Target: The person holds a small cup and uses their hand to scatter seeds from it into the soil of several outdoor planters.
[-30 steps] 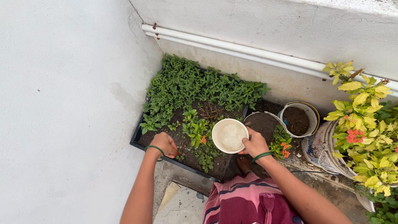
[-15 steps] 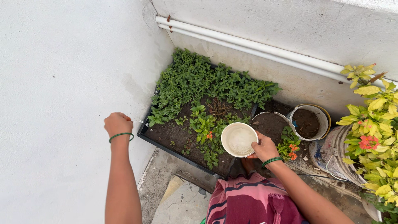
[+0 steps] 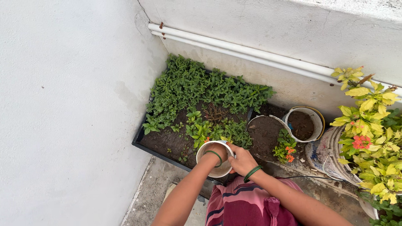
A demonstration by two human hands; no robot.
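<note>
Low in the frame, round white bowl [image 3: 214, 159] gripped at rim by right hand [image 3: 241, 161], left hand [image 3: 217, 154] dipped inside, grip hidden.

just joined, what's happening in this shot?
A person crouches at a black planter tray of soil and green plants in a wall corner. The right hand holds a white bowl by its rim over the tray's near edge, and the left hand is dipped inside the bowl. Both wrists wear green bangles. To the right stand soil-filled pots and a yellow-leaved shrub with orange flowers.
</note>
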